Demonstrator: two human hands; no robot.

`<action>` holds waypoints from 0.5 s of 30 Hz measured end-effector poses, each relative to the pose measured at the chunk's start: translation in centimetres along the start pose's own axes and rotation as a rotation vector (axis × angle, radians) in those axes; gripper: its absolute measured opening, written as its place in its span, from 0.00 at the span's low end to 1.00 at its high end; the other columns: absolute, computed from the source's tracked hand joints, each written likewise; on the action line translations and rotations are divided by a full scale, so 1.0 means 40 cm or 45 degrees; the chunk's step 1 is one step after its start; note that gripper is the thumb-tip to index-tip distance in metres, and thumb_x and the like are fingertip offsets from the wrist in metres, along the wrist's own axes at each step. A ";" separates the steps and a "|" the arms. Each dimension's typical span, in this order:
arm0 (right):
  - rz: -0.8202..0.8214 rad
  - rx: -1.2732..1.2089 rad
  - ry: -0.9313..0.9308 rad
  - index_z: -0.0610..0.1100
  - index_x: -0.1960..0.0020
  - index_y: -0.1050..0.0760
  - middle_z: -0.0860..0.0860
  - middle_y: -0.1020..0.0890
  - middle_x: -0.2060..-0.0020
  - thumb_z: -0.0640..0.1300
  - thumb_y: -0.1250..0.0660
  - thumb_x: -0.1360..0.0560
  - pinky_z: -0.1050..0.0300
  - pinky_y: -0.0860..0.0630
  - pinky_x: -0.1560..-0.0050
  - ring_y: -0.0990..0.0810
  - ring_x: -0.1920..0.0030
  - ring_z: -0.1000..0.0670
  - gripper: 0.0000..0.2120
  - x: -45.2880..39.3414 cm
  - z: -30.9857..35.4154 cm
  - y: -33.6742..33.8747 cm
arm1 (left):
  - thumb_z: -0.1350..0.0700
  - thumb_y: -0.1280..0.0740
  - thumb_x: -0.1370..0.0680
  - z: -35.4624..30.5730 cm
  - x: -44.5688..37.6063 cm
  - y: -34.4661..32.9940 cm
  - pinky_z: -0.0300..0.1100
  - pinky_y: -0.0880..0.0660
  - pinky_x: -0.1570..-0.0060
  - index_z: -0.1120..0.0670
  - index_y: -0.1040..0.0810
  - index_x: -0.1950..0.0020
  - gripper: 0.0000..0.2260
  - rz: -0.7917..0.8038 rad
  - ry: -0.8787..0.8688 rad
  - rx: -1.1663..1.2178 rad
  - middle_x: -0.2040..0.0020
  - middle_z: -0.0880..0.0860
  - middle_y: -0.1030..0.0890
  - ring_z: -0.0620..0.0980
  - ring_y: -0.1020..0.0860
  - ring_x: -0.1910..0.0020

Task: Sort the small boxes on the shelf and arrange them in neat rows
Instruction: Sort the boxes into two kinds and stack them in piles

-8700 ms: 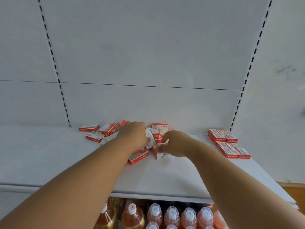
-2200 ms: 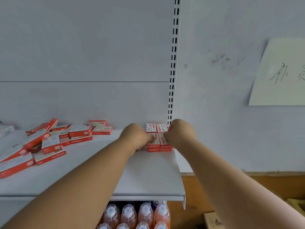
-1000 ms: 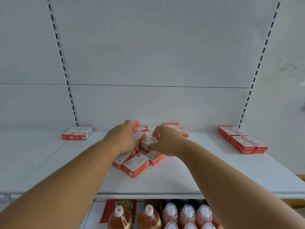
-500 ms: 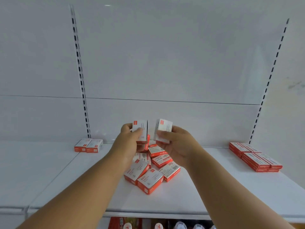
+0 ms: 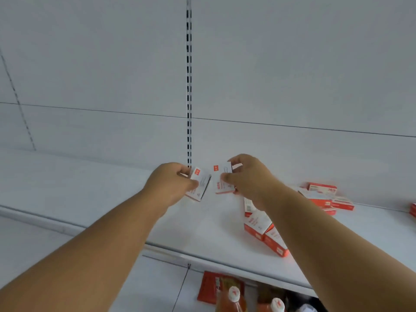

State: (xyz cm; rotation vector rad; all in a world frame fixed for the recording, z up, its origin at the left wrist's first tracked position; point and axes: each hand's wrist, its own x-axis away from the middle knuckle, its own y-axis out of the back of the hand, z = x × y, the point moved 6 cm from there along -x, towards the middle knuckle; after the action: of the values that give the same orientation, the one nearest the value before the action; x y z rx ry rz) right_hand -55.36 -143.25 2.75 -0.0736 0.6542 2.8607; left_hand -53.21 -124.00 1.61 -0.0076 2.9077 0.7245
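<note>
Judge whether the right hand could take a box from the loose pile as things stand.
Probably not yet: the right hand already grips a box, though the loose pile lies uncovered just beneath its forearm.

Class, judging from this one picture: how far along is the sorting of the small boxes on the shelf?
Early to midway. Done: no finished row shows in this view. In hand: the left hand grips one box, and the right hand grips another box above the shelf. Left: the loose pile still lies jumbled.

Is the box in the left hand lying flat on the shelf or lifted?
Lifted and tilted. The left hand pinches the box by its edge, white face toward the camera, above the shelf.
</note>
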 end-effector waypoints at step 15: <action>-0.045 1.035 -0.136 0.43 0.49 0.23 0.47 0.19 0.52 0.50 0.34 0.23 0.54 0.22 0.55 0.19 0.52 0.47 0.10 -0.060 0.032 -0.260 | 0.48 0.29 0.25 0.144 -0.199 0.078 0.41 0.30 0.55 0.48 0.22 0.43 0.12 0.249 -0.414 -0.656 0.45 0.50 0.24 0.49 0.23 0.50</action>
State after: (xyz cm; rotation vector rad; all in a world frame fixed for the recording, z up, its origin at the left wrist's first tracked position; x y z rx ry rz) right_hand -50.82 -134.00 -0.30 0.1862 1.6843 2.3236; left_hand -44.68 -118.78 -0.84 0.3096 2.3660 1.3460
